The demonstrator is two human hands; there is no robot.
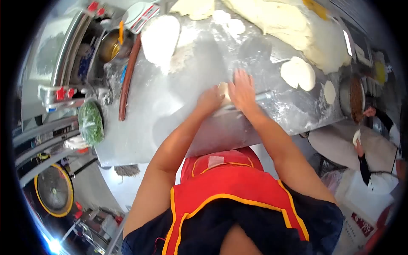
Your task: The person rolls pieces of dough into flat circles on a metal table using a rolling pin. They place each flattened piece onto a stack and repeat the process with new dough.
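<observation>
My left hand (210, 100) is closed at the near edge of a small piece of dough (225, 92), its fingers on the dough's left side. My right hand (242, 91) lies with its fingers stretched forward, its palm on a thin rolling pin (265, 95). The pin's right end sticks out past the hand; the rest is blurred or covered. Farther right on the steel table (195, 70) lie flattened dough rounds (298, 73) and a smaller round (329, 92).
A big dough sheet (293, 29) spreads across the far right. A long brown rod (129, 78), a metal bowl (114, 46), a scale (140, 16) and a bag of greens (90, 123) are leftward. At right, a co-worker's hand (359, 148) holds dough near a filling pan (356, 95).
</observation>
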